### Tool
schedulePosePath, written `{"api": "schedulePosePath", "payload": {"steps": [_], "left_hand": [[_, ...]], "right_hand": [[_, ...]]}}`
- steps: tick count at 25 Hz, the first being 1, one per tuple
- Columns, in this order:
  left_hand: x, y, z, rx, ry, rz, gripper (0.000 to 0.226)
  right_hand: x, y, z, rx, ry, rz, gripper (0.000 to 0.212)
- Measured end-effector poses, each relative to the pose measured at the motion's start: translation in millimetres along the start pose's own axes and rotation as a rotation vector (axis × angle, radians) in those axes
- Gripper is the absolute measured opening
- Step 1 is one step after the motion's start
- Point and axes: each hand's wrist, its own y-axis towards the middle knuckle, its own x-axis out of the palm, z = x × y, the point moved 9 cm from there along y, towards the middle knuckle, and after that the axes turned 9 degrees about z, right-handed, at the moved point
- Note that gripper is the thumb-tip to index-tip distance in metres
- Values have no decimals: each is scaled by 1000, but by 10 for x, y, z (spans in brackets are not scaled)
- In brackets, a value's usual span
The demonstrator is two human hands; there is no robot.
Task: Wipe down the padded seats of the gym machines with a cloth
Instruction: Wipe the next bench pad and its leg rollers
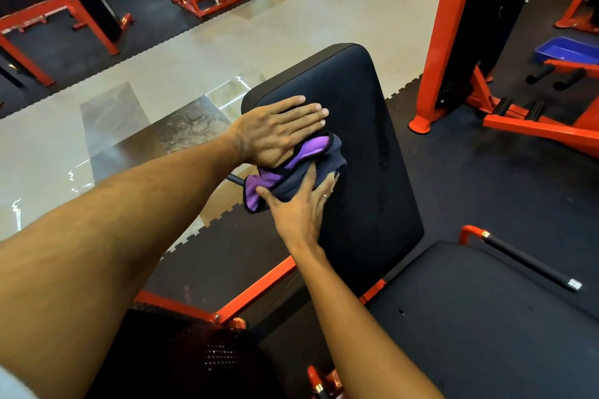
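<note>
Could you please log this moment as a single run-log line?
step: back pad wipe | cloth: bunched on pad | left hand: flat, pressing cloth | right hand: fingers spread on cloth | seat pad: no contact

From the cloth [291, 172], the back pad [366, 172] lies bare toward 12, 3 and 5 o'clock, with open room for a sweep. An orange upright [444, 42] stands off the pad at 1 o'clock. A black-gripped handle [525, 264] rises beside the seat pad [470, 317] at 4 o'clock.
</note>
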Motion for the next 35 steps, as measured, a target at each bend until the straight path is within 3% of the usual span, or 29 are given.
{"api": "schedulePosePath", "payload": {"steps": [2, 7, 9, 12, 16, 19, 23, 27, 33, 35], "left_hand": [[8, -18, -13, 4, -3, -18, 58], [16, -12, -11, 22, 53, -49, 64], [1, -19, -20, 24, 48, -36, 63], [-30, -3, -1, 24, 51, -29, 61], [-34, -4, -24, 2, 38, -55, 60], [-8, 9, 12, 6, 85, -111, 62], [121, 436, 258, 53, 72, -144, 63], [348, 716, 283, 30, 103, -252, 67], [518, 738, 263, -27, 128, -250, 67], [537, 732, 255, -24, 134, -246, 67]], "right_hand": [[-120, -107, 237, -18, -28, -2, 111], [-446, 185, 931, 338, -17, 82, 117], [-578, 611, 896, 398, 40, 155, 107], [-588, 969, 521, 320, 79, 188, 85], [-367, 484, 202, 27, 79, 170, 67], [-330, 246, 692, 134, 27, 98, 59], [-760, 828, 1211, 504, 67, 164, 71], [-787, 1243, 760, 429, 143, 104, 81], [-683, 797, 1073, 259, 270, 345, 42], [-795, 849, 1412, 389, 296, 458, 26]]}}
